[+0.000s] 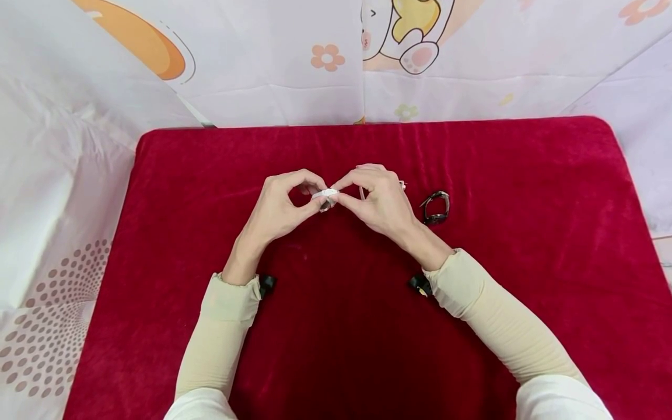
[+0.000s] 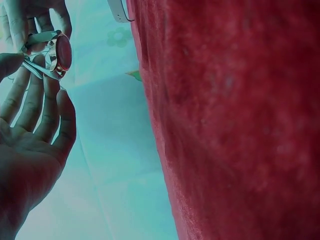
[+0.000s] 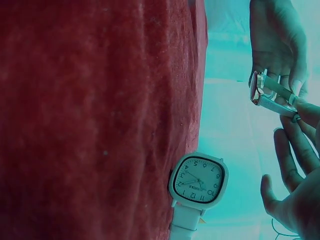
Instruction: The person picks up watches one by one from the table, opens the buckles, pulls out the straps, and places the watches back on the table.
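Observation:
Between my two hands, off the cloth, is a small wristwatch (image 1: 329, 192) with a pale strap. In the left wrist view its round case (image 2: 63, 52) has a gold-toned rim, and the strap's two halves are drawn together. My left hand (image 1: 278, 204) pinches the strap from the left with thumb and index finger. From the right, my right hand (image 1: 383, 201) pinches it the same way. The fingertips nearly meet and hide the strap ends. Beneath the right hand lies a white square-faced watch (image 3: 199, 180), mostly hidden in the head view.
A dark metal-looking watch (image 1: 436, 207) lies on its side to the right of my right hand. Red velvet cloth (image 1: 336, 326) covers the table. Behind its far edge hangs a pale printed curtain (image 1: 273, 64).

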`<state>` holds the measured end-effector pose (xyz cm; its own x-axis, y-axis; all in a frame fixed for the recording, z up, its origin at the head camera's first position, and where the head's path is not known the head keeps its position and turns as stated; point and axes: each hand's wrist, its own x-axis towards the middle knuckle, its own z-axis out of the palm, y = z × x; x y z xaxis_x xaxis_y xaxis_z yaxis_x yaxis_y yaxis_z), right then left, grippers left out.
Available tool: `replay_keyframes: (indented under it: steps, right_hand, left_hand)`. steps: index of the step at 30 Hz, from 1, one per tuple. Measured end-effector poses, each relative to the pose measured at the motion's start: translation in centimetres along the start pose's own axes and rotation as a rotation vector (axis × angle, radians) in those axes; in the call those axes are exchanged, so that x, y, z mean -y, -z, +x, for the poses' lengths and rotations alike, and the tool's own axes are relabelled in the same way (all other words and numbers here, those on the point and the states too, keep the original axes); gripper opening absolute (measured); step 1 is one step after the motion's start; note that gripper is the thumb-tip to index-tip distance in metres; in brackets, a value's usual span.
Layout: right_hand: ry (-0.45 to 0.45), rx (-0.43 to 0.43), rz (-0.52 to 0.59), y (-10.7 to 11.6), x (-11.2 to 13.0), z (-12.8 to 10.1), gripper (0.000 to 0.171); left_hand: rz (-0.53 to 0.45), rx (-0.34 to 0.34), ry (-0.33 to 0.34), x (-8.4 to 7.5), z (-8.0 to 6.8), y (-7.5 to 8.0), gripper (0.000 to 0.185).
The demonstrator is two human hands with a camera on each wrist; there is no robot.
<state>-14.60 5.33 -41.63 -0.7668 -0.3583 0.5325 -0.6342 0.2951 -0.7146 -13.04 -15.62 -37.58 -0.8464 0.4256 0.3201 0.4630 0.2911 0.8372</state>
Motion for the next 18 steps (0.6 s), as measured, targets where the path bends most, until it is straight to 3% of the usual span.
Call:
replay_keyframes:
  steps: [18]
  right_hand:
    - [0.002, -0.036, 0.016, 0.07, -0.07, 0.26, 0.007]
  left_hand:
    - [0.018, -0.016, 0.009, 0.12, 0.05, 0.16, 0.013]
